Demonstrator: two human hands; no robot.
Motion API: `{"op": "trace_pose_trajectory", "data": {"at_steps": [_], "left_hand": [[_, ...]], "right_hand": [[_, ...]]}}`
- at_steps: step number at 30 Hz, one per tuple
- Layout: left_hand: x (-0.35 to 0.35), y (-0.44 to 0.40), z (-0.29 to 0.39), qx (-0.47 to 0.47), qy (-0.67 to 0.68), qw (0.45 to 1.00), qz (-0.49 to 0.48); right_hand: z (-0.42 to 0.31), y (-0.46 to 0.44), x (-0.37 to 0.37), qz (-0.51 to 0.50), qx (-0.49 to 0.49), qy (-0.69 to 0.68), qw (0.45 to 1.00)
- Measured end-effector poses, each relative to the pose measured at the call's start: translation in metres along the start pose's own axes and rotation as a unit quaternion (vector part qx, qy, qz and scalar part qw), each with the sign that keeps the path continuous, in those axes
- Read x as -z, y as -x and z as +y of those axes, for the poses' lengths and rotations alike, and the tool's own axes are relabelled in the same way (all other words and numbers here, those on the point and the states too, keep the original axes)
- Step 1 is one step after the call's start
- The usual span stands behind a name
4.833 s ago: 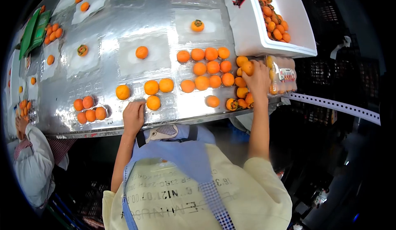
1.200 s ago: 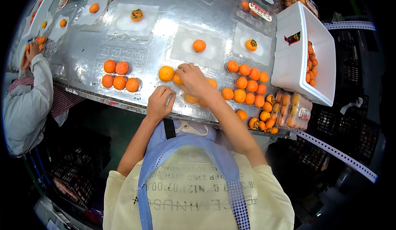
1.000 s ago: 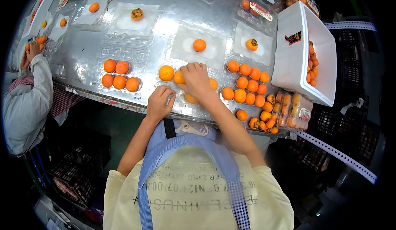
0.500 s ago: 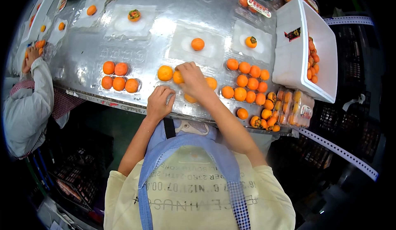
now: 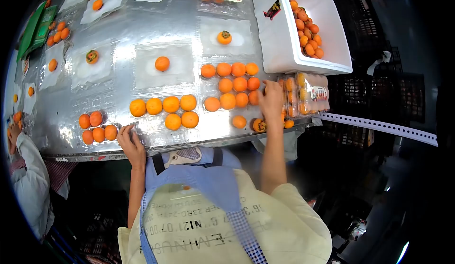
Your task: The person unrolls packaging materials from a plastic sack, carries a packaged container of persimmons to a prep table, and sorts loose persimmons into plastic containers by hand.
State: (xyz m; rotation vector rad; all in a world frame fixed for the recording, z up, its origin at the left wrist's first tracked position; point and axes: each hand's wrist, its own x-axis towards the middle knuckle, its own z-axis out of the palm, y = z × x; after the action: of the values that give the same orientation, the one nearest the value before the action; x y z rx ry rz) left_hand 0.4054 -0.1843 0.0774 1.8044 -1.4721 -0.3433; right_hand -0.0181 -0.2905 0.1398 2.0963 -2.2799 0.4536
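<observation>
My left hand (image 5: 131, 145) rests at the left edge of a clear plastic tray (image 5: 159, 140), its fingers apart and slightly bent. Smooth orange persimmons (image 5: 171, 104) fill the tray's back row and part of its front, right side. To the right, my right hand (image 5: 271, 104) reaches over the loose persimmons beside a fuller group of persimmons (image 5: 240, 83). Its fingers are curled and a little blurred, so whether they grip a fruit is hidden. Below that hand lies a persimmon with its dark calyx showing (image 5: 259, 125).
A white foam box (image 5: 268, 41) holding more persimmons stands at the back right. Filled clear packs (image 5: 313, 91) sit at the table's right edge. A smaller group of persimmons (image 5: 98, 133) lies on the left. Another person's sleeve (image 5: 33, 169) shows at far left.
My right hand has left the middle tray and moved right to the loose persimmons. My left hand has shifted to the tray's left edge. The view has turned to the right.
</observation>
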Motion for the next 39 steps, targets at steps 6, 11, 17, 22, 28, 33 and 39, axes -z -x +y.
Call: {"op": "trace_pose_trajectory", "data": {"at_steps": [6, 11, 17, 22, 28, 33, 39], "left_hand": [[-0.007, 0.004, -0.011, 0.162, 0.122, 0.978, -0.047], [-0.005, -0.007, -0.023, 0.235, 0.151, 0.952, -0.122], [-0.007, -0.011, -0.025, 0.245, 0.148, 0.949, -0.135], [-0.009, -0.012, -0.018, 0.229, 0.129, 0.957, -0.12], [-0.008, -0.007, -0.02, 0.235, 0.155, 0.954, -0.106], [-0.017, -0.001, -0.036, 0.204, 0.136, 0.966, -0.086], [-0.009, -0.004, -0.024, 0.232, 0.158, 0.955, -0.098]], "right_hand": [[0.039, 0.032, 0.007, -0.078, -0.124, 0.039, 0.988], [0.058, 0.038, 0.002, -0.07, -0.193, -0.101, 0.974], [0.039, 0.045, 0.02, -0.016, -0.228, -0.617, 0.753], [-0.042, 0.041, 0.03, -0.117, -0.197, -0.861, 0.454], [-0.095, 0.042, 0.013, -0.259, -0.137, -0.812, 0.505], [-0.148, 0.042, 0.011, -0.253, 0.001, -0.608, 0.752], [-0.204, 0.046, -0.001, -0.277, 0.105, -0.486, 0.822]]}}
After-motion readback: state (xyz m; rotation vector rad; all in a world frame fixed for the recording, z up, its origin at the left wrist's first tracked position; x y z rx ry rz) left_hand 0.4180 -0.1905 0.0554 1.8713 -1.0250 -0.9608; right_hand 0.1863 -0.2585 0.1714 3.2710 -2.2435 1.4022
